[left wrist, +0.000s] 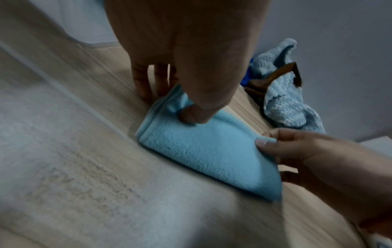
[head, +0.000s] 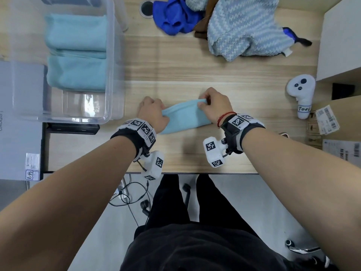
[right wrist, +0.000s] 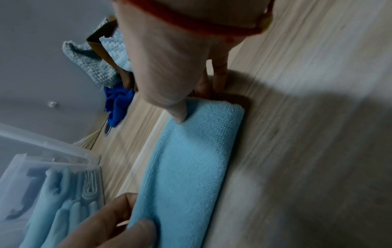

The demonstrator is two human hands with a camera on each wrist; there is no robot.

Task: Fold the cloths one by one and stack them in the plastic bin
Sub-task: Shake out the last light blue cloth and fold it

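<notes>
Between the clear plastic bin [head: 114, 61] on the left and the white controller [head: 301, 94] on the right, the wooden table [head: 195, 71] lies bare. Far side is blocked by a pile: blue cloth [head: 173, 16] and knitted cloth [head: 246, 30]. A cardboard box [head: 336, 118] closes the right edge.

Worktop [head: 195, 67]: pale wood grain, matt. Plastic bin [head: 112, 55]: clear, glossy. Light blue cloth [head: 185, 116]: fine waffle-textured microfibre, matt. Far pile: knitted pale blue cloth [head: 248, 30], nubbly; royal blue cloth [head: 173, 15], smooth.
</notes>
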